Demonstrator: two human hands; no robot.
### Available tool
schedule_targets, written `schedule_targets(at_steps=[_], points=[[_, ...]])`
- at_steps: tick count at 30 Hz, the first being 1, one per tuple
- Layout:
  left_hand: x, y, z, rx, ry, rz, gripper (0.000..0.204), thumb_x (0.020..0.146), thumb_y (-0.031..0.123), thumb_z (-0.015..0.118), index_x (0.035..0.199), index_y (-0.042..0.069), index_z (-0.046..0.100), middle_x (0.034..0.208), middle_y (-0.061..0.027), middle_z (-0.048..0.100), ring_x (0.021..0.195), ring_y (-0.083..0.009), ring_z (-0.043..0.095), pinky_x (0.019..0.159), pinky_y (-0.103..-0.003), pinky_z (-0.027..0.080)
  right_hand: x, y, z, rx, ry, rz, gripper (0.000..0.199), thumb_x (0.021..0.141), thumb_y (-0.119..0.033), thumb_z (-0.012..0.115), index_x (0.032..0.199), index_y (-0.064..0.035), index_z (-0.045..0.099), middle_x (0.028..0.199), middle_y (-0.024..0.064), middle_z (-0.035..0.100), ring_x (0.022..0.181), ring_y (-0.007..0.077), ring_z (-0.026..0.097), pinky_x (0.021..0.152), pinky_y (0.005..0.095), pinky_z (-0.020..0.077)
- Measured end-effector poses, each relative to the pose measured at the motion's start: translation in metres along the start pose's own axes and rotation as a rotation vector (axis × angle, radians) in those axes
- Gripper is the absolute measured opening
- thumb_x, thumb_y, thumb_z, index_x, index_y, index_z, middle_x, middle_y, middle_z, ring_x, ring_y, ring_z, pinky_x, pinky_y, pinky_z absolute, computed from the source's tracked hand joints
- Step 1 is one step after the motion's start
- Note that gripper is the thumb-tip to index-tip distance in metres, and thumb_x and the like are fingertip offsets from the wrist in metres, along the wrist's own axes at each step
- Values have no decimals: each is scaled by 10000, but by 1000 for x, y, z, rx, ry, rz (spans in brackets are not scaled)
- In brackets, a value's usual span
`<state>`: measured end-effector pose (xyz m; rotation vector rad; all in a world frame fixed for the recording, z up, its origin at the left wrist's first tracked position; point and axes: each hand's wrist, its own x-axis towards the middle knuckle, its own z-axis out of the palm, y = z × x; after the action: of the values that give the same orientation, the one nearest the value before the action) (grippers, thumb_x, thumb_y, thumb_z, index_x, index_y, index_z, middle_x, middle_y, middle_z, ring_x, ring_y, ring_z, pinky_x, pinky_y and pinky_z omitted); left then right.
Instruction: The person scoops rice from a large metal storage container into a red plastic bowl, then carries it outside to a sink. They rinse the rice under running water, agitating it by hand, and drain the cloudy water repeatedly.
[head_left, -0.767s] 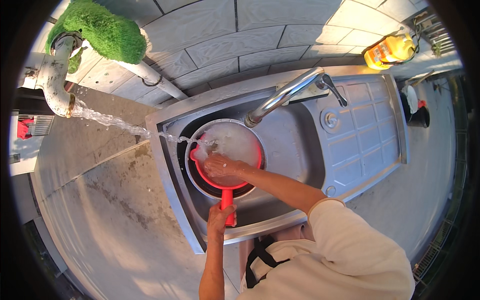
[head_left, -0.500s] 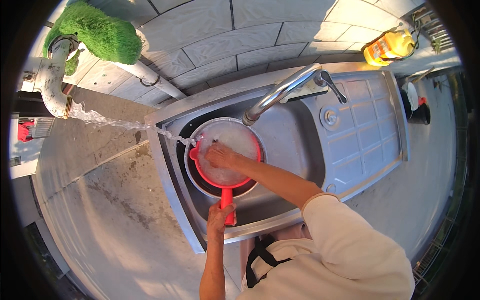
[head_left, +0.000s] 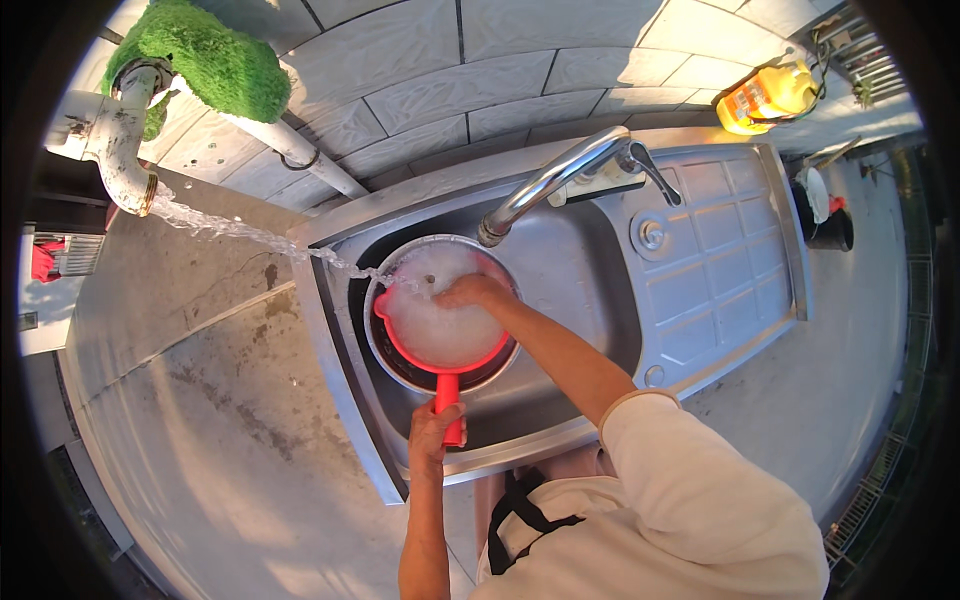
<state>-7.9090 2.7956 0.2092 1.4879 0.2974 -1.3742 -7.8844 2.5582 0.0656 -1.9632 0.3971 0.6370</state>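
Note:
A red strainer full of white wet grains sits over a round metal bowl in the steel sink. My left hand is shut on the strainer's red handle at the sink's near edge. My right hand lies with fingers curled in the grains at the strainer's far side. A stream of water arcs from a white pipe at the upper left into the strainer.
A chrome tap reaches over the sink. The ribbed draining board lies to the right. A yellow bottle rests on the ledge at the upper right. Green turf covers a pipe. Grey concrete spreads to the left.
My right hand has shifted from the strainer's left side toward its far right rim, stirring through the grains. My left hand keeps its grip on the handle.

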Motion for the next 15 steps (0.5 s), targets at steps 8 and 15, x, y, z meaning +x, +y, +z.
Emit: schedule_targets(at_steps=[8, 15], points=[[-1, 5, 2, 24, 16, -26, 215, 744, 113, 647, 878, -26, 554, 601, -90, 548, 426, -176, 529, 376, -279, 425, -4, 3, 31, 713, -261, 107, 481, 809, -468, 654, 1071, -66, 682, 1091, 20, 644, 1058, 100, 533, 941, 251, 376], [0, 3, 0, 19, 5, -23, 216, 733, 103, 647, 869, -41, 560, 605, -90, 549, 430, -177, 534, 378, -282, 429, -9, -43, 34, 601, -314, 133, 360, 823, -374, 633, 956, -43, 686, 919, 55, 648, 860, 152, 579, 786, 329, 452]])
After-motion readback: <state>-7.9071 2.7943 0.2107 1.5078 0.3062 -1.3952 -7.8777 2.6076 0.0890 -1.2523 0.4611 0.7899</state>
